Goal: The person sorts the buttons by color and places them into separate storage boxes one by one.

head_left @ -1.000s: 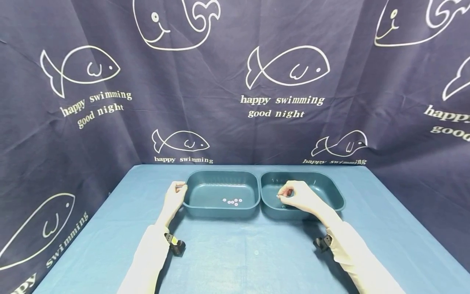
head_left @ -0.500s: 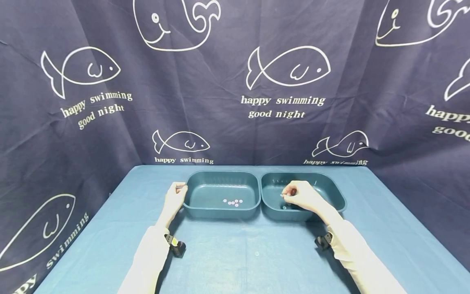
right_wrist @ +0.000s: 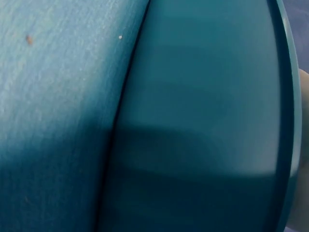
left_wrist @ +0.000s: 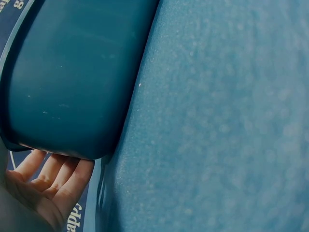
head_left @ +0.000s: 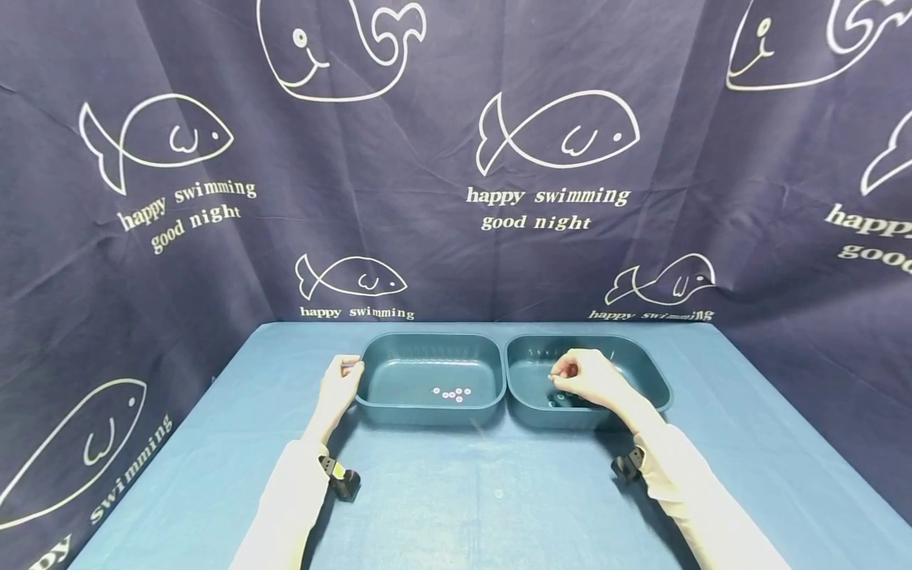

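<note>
Two dark teal trays stand side by side. In the head view my left hand (head_left: 340, 388) is at the outer end of the left tray (head_left: 431, 414). Seen from the left wrist, its fairly straight fingers (left_wrist: 72, 181) touch the tray's outside wall; the thumb is hidden. Several small pale discs (head_left: 452, 394) with darker centres lie on that tray's floor. Over the right tray (head_left: 527, 413), my right hand (head_left: 591, 376) has its thumb and index finger pinched together on a tiny pale disc (head_left: 552, 378). Below the fingers lie small greenish discs (head_left: 560, 397), partly in shadow.
A light blue cloth covers the table (head_left: 463, 499). Behind it hangs a dark curtain (head_left: 442, 214) with white fish drawings. The trays' raised rims almost meet in the middle. Each wrist carries a small black camera, such as the left wrist camera (head_left: 344, 480).
My right hand has shifted slightly right within the right tray, its pinch kept, and more of the discs beneath it show. My left hand stays at the left tray.
</note>
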Motion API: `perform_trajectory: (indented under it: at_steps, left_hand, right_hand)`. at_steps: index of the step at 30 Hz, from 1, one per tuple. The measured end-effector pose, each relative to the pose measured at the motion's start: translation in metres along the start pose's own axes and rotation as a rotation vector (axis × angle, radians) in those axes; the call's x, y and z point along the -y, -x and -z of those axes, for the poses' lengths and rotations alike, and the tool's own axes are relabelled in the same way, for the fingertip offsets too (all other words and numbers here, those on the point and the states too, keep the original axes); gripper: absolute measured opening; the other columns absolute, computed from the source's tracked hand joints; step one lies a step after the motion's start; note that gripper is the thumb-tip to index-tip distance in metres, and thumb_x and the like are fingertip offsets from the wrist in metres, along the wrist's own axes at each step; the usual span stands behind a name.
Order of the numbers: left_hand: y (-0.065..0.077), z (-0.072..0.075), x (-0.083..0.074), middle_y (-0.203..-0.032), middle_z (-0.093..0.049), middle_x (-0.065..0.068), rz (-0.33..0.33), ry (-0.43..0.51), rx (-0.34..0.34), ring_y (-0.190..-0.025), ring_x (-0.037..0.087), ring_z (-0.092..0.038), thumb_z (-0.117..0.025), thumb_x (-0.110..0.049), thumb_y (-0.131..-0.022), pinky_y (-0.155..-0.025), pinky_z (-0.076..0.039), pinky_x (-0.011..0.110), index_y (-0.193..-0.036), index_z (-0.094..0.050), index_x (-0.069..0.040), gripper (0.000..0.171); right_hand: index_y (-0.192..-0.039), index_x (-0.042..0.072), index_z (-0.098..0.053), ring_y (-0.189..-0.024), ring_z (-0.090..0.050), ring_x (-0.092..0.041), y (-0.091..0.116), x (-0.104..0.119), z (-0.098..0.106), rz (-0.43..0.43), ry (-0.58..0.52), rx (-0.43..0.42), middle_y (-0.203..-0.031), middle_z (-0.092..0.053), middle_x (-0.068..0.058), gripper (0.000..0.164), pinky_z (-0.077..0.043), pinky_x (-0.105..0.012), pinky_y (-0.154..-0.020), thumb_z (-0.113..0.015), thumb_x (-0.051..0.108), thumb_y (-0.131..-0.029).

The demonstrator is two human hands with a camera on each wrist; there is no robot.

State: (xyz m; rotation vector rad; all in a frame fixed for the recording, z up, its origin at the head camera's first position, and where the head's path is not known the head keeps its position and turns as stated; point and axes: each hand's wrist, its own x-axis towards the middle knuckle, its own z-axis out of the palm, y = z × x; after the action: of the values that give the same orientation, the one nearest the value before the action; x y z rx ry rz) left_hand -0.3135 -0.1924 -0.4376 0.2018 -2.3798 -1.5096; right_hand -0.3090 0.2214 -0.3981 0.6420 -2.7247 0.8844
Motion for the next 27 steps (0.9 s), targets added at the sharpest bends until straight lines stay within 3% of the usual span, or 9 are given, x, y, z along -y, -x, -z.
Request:
perform_trajectory:
  at_steps: [15,22,27]
  left_hand:
    - [-0.0001,0.0004,-0.0008,-0.103,-0.06,0.018,-0.009,-0.006,-0.008,-0.094,0.027,-0.056,-0.049,-0.018,-0.084,-0.078,-0.041,0.033,-0.107,-0.052,-0.004,0.027]
    - [0.0015,0.0008,-0.0004,-0.102,-0.06,0.018,-0.014,-0.032,-0.003,-0.091,0.025,-0.056,-0.048,-0.02,-0.085,-0.068,-0.039,0.022,-0.108,-0.052,-0.005,0.027]
    - [0.0011,0.0003,0.0002,-0.101,-0.06,0.019,-0.013,-0.031,-0.011,-0.091,0.026,-0.056,-0.048,-0.019,-0.085,-0.069,-0.04,0.023,-0.107,-0.052,-0.004,0.027]
  right_hand:
    - [-0.075,0.014,-0.065,-0.06,-0.051,-0.005,-0.0042,-0.0048,0.0001,-0.003,0.046,-0.006,-0.065,-0.059,0.006,0.008,-0.042,-0.021,-0.057,-0.069,0.018,-0.068]
    - [-0.074,0.016,-0.065,-0.06,-0.05,-0.004,-0.0045,-0.0086,-0.0019,-0.014,0.1,-0.013,-0.064,-0.058,0.008,0.007,-0.041,-0.021,-0.057,-0.067,0.019,-0.067]
    - [-0.075,0.015,-0.066,-0.061,-0.051,-0.004,-0.003,-0.0076,-0.0008,-0.021,0.102,-0.018,-0.065,-0.06,0.008,0.009,-0.042,-0.022,-0.057,-0.068,0.018,-0.067]
